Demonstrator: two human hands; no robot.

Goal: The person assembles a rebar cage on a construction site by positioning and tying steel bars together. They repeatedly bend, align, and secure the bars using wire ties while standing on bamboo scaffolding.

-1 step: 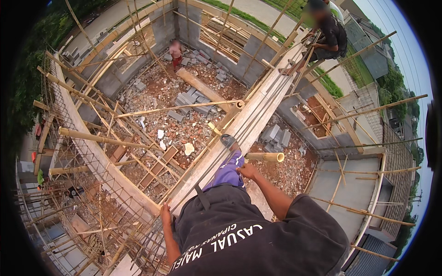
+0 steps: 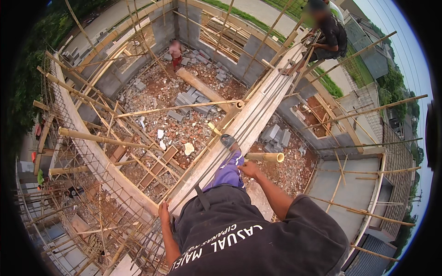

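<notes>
I sit astride long wooden formwork boards (image 2: 193, 186) high above the ground. My left hand (image 2: 164, 210) is at the near end of the boards, its fingers closed at a wooden edge. My right hand (image 2: 249, 169) rests by my leg in purple trousers (image 2: 223, 173), fingers curled; what they hold, if anything, is hidden. Just beyond that hand a thick bamboo pole (image 2: 264, 157) sticks out to the right. Thin steel bars (image 2: 263, 109) run along the boards from my shod foot (image 2: 229, 141) toward a co-worker.
A co-worker (image 2: 329, 34) crouches at the boards' far end. Another person (image 2: 175, 54) stands below on rubble. Grey blocks (image 2: 275, 138) are stacked down there. Bamboo poles (image 2: 87, 135) cross at left, beside a rebar cage (image 2: 103, 179). Block walls (image 2: 258, 57) surround the drop.
My right hand has shifted very slightly to the right beside my leg. Everything else looks the same.
</notes>
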